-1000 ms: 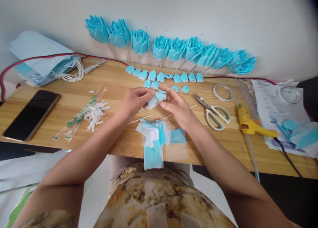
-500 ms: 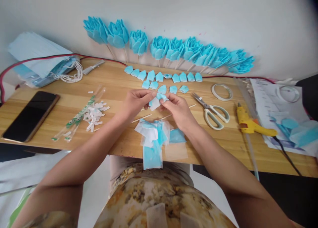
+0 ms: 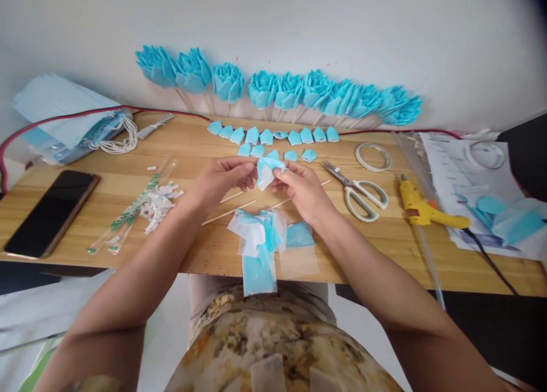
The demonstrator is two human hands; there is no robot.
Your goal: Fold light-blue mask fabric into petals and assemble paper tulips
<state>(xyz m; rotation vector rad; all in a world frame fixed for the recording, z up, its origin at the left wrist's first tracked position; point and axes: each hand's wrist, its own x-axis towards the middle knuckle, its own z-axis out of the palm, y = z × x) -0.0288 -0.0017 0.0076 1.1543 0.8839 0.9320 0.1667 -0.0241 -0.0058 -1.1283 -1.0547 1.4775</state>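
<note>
My left hand and my right hand meet above the wooden table, fingers pinched on a small blue and white fabric piece that is partly folded. Just below the hands lies a pile of cut blue and white fabric pieces at the table's front edge, with thin wooden sticks beside it. Behind the hands are two rows of folded blue petals. Finished blue flowers on sticks lean against the wall.
Scissors, a tape roll and a yellow glue gun lie to the right. A black phone, white paper scraps and a pack of masks lie to the left. Papers and blue scraps sit far right.
My right hand's fingers closed onto the fabric piece and both hands drew together, folding it. The view shifted slightly.
</note>
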